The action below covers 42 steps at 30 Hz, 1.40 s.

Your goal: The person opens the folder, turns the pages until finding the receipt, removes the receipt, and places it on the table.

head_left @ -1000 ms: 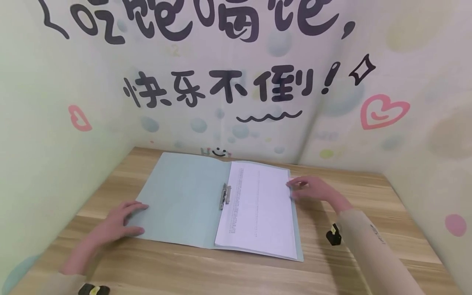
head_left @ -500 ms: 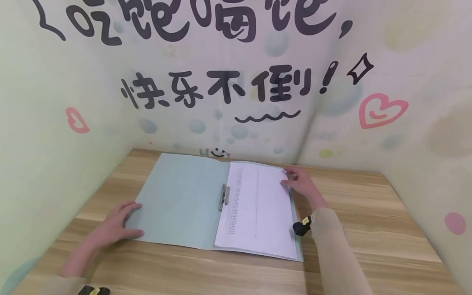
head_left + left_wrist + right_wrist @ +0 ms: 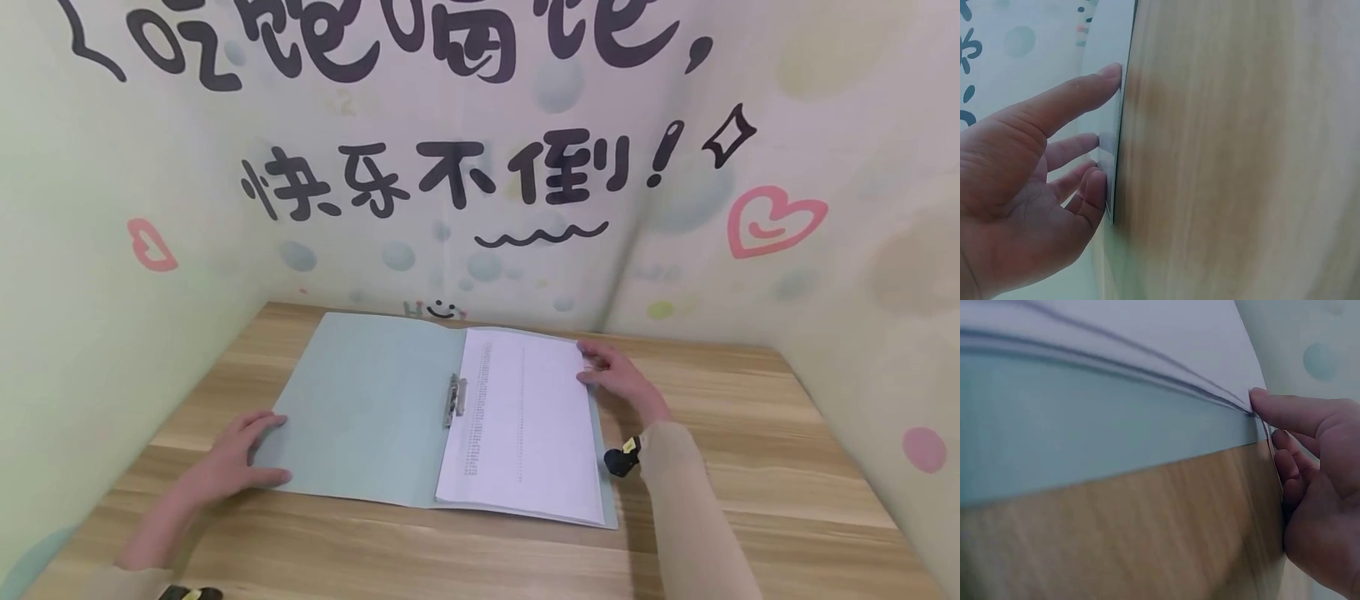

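Observation:
A pale blue folder (image 3: 360, 408) lies spread flat on the wooden table, with a metal clip (image 3: 455, 400) near its fold. White printed sheets (image 3: 525, 425) are stacked on its right half. My left hand (image 3: 232, 462) rests at the folder's near left corner, fingers relaxed; in the left wrist view its thumb (image 3: 1082, 97) touches the folder's edge. At the far right corner, my right hand (image 3: 618, 375) touches the edges of the sheets and folder. The right wrist view shows its thumb (image 3: 1291, 412) on the sheets' edge, other fingers bent loosely beside the folder.
The wooden table (image 3: 750, 442) extends right of and in front of the folder. A wall (image 3: 390, 225) with black lettering and pink hearts stands close behind it, with side walls left and right. Black bands (image 3: 622, 457) sit at the wrists.
My right hand has moved left and away from me, from beside the sheets' right edge to their far corner, then shifted slightly right. My left hand and the folder stay almost still.

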Tool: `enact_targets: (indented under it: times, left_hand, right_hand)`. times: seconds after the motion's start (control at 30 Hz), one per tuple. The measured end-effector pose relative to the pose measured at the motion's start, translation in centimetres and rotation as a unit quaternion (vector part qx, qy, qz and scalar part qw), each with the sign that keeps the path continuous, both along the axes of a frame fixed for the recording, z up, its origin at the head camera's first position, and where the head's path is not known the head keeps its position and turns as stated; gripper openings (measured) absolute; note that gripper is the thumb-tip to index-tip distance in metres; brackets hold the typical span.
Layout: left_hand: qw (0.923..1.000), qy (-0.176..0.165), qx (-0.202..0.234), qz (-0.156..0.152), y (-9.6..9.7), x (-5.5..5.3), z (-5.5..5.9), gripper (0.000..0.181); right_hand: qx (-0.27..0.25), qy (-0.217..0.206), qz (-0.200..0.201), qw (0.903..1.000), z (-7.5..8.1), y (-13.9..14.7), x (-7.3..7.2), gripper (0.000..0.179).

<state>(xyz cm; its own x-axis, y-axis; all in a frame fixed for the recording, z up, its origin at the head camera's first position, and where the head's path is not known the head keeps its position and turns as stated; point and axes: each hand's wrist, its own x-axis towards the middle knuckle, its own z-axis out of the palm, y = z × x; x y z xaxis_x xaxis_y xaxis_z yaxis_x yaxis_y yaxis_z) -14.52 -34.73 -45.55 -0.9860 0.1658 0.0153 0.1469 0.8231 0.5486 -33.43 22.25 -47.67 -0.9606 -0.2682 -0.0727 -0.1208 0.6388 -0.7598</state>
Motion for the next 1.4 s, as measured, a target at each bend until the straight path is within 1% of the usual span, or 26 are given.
enact_targets:
  times: [0.2, 0.4, 0.6, 0.87, 1.07, 1.13, 1.2, 1.33, 1.4]
  left_hand:
    - [1.0, 0.001, 0.007, 0.0, -0.1, 0.1, -0.1, 0.081]
    - [1.0, 0.001, 0.006, 0.0, 0.1, 0.1, 0.1, 0.08]
    - [1.0, 0.003, 0.008, 0.0, 0.1, 0.1, 0.0, 0.08]
    - [0.9999, 0.005, 0.009, -0.002, 0.0, 0.2, 0.0, 0.079]
    - [0.9999, 0.001, 0.013, -0.003, 0.0, 0.2, 0.0, 0.079]
    - [0.9999, 0.001, 0.015, -0.002, 0.0, 0.2, 0.0, 0.079]
    - [0.9999, 0.0, 0.014, 0.0, 0.0, 0.1, 0.0, 0.08]
    - [0.9999, -0.003, 0.013, 0.0, -0.1, 0.1, -0.1, 0.08]
    - [0.9999, -0.002, 0.012, 0.0, -0.1, 0.1, -0.2, 0.08]
  right_hand:
    - [0.022, -0.004, -0.005, 0.9997, 0.0, -0.2, 0.1, 0.061]
    - [0.016, -0.002, -0.019, 0.9997, -0.3, -0.1, 0.2, 0.056]
    - [0.008, 0.028, -0.031, 0.9991, -0.5, 0.0, 0.1, 0.052]
    - [-0.008, 0.036, -0.023, 0.999, 0.2, -0.3, 0.3, 0.051]
    - [-0.037, 0.036, -0.018, 0.9985, 0.9, -0.3, 0.3, 0.046]
    - [-0.03, 0.032, -0.016, 0.9989, 1.1, -0.4, 0.3, 0.047]
    - [-0.015, 0.038, -0.005, 0.9992, 1.3, -0.5, 0.3, 0.049]
    - [0.022, 0.041, 0.018, 0.9988, 1.1, -0.4, 0.4, 0.054]
    - [0.038, 0.035, 0.028, 0.9983, 1.0, -0.3, 0.4, 0.056]
